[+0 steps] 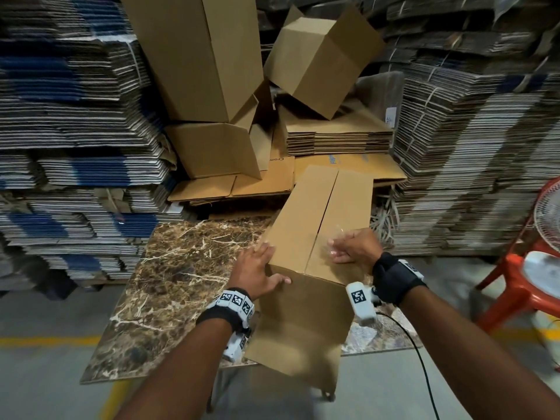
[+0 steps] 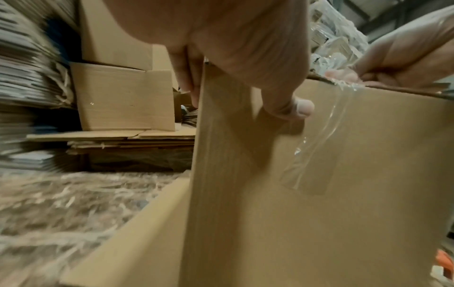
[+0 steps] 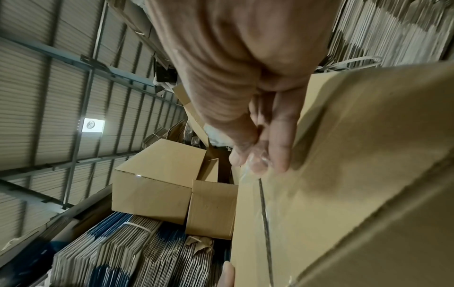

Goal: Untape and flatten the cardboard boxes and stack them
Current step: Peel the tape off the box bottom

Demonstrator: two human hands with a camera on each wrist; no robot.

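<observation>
Your left hand (image 1: 257, 272) grips the near corner of the box (image 1: 318, 225) on the table (image 1: 181, 268), holding it steady while your right hand (image 1: 353, 245) pinches the clear tape (image 2: 317, 147) at the seam and peels it. Beyond your hands, flat cardboard (image 1: 348, 166) shows blue print, too blurred to read.

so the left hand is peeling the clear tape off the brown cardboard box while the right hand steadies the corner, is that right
Not quite: the hands are swapped. In the head view the right hand pinches the clear tape at the seam of the brown cardboard box, while the left hand steadies its corner.
</observation>
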